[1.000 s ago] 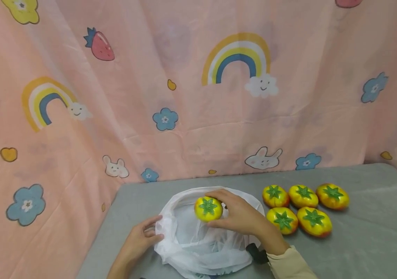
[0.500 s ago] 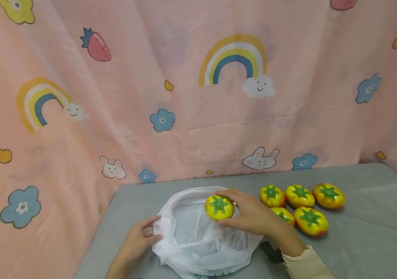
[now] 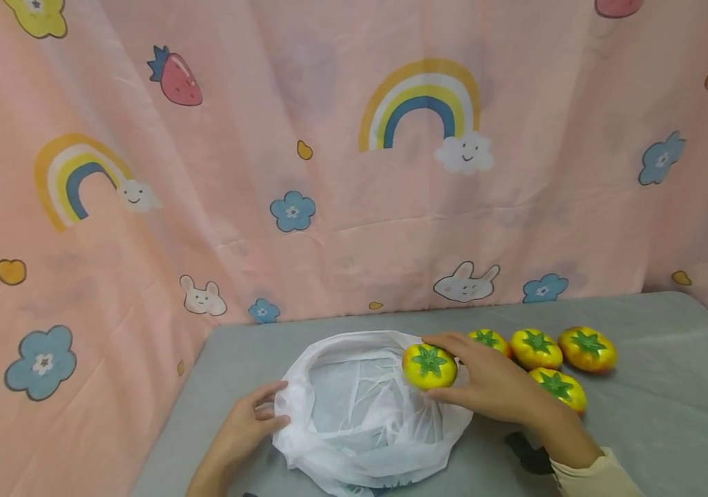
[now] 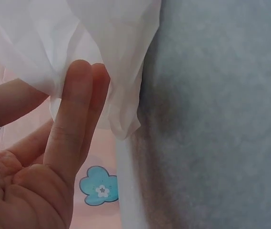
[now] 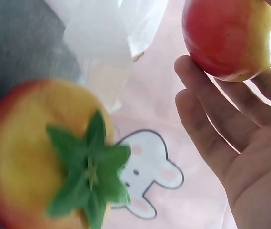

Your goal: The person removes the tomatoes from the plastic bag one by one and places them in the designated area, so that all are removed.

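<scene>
A white plastic bag sits on the grey table with its mouth spread round and facing up. At its left rim, my left hand pinches the thin plastic between thumb and fingers; the left wrist view shows the folded bag edge at the fingertips. My right hand holds a yellow-and-red persimmon with a green star-shaped top, over the bag's right rim. Seen from the right wrist, the fingertips press on the held persimmon's red side.
Several more persimmons stand in two rows on the table to the right, some partly hidden behind my right hand and forearm. One persimmon looms close in the right wrist view. A pink patterned curtain hangs behind the table.
My right hand has moved right with the persimmon, from over the middle of the bag to its right rim. The left hand has stayed at the left rim.
</scene>
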Available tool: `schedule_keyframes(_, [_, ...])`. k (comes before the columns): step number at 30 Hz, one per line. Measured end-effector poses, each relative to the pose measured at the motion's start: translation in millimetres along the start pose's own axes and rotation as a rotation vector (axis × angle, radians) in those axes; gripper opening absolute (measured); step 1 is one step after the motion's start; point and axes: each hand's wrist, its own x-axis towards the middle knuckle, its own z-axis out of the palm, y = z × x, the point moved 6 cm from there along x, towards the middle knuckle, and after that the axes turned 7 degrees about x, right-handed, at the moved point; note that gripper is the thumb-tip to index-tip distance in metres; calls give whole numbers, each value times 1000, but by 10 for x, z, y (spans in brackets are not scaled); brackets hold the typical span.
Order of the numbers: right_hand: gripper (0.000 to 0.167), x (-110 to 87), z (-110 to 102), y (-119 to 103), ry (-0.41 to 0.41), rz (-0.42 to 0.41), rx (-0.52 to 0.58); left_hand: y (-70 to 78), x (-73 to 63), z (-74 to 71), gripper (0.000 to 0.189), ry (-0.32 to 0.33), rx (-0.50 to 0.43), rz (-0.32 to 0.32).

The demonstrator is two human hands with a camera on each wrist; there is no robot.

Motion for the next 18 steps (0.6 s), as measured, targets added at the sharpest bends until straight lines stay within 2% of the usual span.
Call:
schedule_keyframes(6, [73,-108,-113,35,52,-19,-57,12,-7,-20,60,5,-16,16])
schedule_keyframes(12, [71,-259,-207,108,78,17,-86,-8,-8,-7,60,-2,-19,27])
schedule_keyframes(18, [74,-412,-292,223,93,60,-98,-42,-2,-6,61,14,-14,2])
